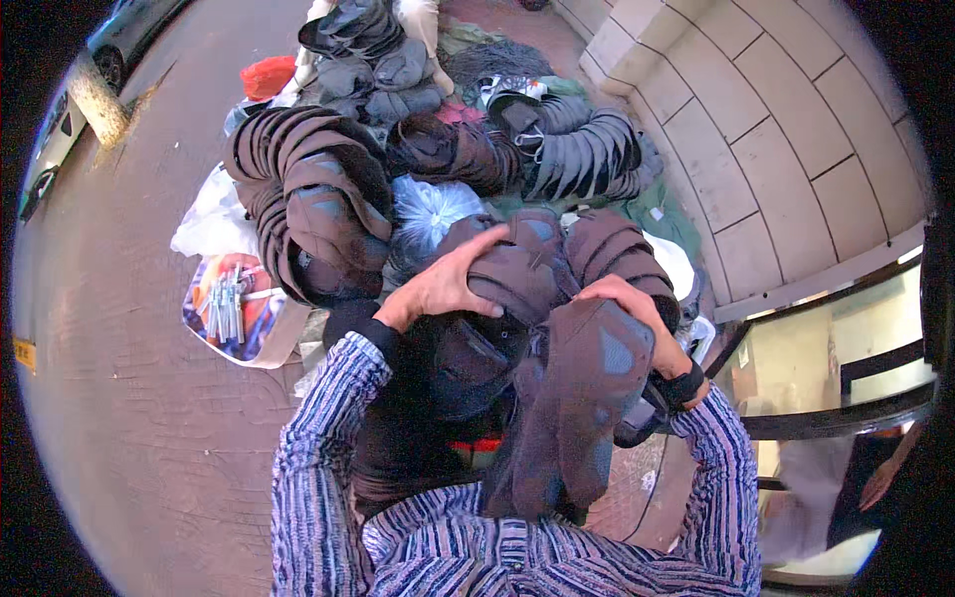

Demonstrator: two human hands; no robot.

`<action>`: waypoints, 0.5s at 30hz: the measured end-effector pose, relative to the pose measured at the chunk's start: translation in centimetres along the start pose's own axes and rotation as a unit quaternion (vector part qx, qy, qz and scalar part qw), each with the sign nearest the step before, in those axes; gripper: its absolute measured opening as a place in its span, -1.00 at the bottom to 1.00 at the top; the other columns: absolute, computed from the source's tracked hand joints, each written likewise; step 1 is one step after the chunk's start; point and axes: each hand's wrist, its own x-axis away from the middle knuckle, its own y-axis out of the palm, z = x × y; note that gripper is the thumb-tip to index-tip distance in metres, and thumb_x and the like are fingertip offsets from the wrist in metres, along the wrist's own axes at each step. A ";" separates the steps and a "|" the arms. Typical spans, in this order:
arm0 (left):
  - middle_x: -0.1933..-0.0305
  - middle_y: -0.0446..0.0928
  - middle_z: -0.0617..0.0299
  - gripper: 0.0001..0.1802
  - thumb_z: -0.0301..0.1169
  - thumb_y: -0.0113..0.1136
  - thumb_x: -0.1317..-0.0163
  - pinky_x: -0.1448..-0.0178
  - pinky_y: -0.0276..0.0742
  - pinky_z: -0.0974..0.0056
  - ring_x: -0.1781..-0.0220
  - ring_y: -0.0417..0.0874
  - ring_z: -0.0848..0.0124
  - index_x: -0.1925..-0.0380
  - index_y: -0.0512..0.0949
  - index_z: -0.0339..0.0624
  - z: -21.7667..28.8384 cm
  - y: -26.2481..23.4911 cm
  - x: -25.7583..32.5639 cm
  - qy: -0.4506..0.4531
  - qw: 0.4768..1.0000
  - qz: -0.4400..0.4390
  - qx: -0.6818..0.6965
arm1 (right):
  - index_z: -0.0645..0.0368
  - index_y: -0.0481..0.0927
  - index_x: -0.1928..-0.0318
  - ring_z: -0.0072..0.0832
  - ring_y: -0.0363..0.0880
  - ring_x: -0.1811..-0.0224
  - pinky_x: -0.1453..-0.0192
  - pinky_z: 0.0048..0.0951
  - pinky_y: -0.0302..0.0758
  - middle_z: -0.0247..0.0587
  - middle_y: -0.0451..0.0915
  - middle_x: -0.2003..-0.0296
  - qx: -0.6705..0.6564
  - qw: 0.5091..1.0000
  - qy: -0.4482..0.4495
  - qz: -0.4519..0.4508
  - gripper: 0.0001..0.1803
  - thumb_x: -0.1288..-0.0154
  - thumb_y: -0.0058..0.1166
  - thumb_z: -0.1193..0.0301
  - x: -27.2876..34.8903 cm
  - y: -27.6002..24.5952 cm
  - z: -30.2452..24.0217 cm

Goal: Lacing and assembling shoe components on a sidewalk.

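Observation:
My left hand (pixel 444 285) spans a stack of brown shoe uppers (pixel 512 274), its thumb on the near side and its index finger stretched over the far side. My right hand (pixel 637 303) has its fingers bent over the top of a brown shoe upper (pixel 607 348) with blue-grey patches. That piece hangs down in front of my striped shirt, beside another long brown piece (pixel 537 428). Between my hands, a dark upper with an opening (pixel 477 353) lies under my left thumb. The lower fingers of both hands are partly hidden.
Curved stacks of brown uppers (pixel 308 189) and grey uppers (pixel 587 149) lie ahead. A pale blue plastic bag (pixel 435 211) sits among them. At left is a patterned bag (pixel 244 308) with clear tubes on it. A tiled wall (pixel 786 149) rises at right; another person's hand (pixel 880 483) shows lower right.

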 end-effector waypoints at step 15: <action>-0.08 0.39 -0.10 -0.05 -0.57 0.21 0.30 0.02 0.53 0.08 -0.02 0.51 -0.04 -0.25 0.22 0.25 11.9 -4.3 4.3 -0.087 0.946 -0.051 -0.309 | 0.23 0.40 -0.04 -0.32 0.40 -0.10 -0.15 -0.38 0.35 -0.19 0.44 -0.04 0.140 0.972 0.074 0.175 -0.56 -0.15 -0.04 0.31 5.5 -5.4 -1.4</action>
